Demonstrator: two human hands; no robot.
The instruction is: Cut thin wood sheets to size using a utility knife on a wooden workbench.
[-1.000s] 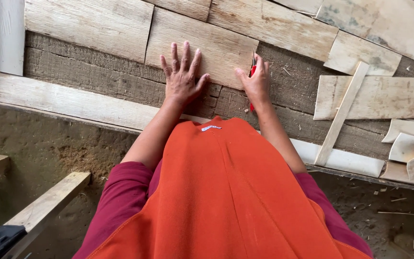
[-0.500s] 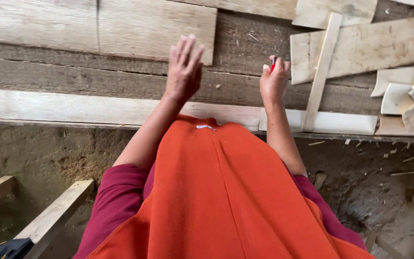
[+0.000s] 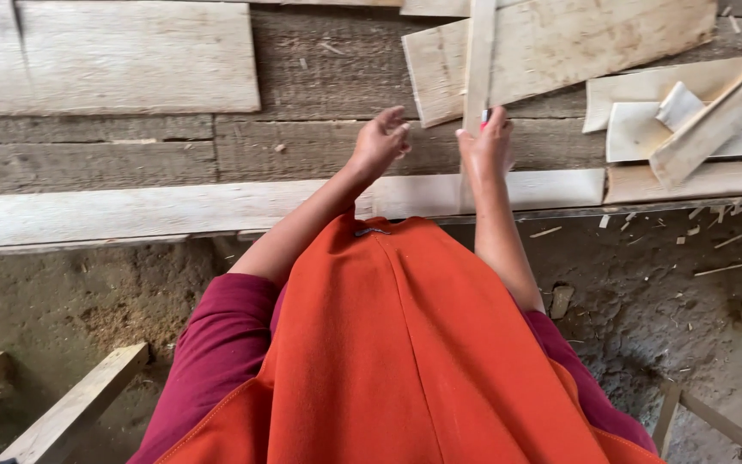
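Observation:
My right hand [image 3: 487, 144] is closed around a small red pen-like marker [image 3: 485, 114] and rests on a narrow pale wooden strip [image 3: 477, 60] that runs away from me. My left hand [image 3: 380, 142] hovers just left of the strip with its fingers loosely curled and nothing in it. Both hands are over weathered grey planks [image 3: 302, 142]. A light plank [image 3: 156, 215] lies along the near edge of the wooden platform. My orange apron and maroon sleeves fill the lower middle of the view.
A wide pale board [image 3: 130, 56] lies at the far left. Several offcuts [image 3: 680, 112] and another slanted strip [image 3: 719, 116] are piled at the right. Below the platform is dirt ground [image 3: 70, 301] with wood chips, a loose batten [image 3: 75, 412] at lower left.
My view has shifted right along the platform. My left hand has lifted off the planks and curled its fingers. My right hand with the marker has come onto the narrow strip.

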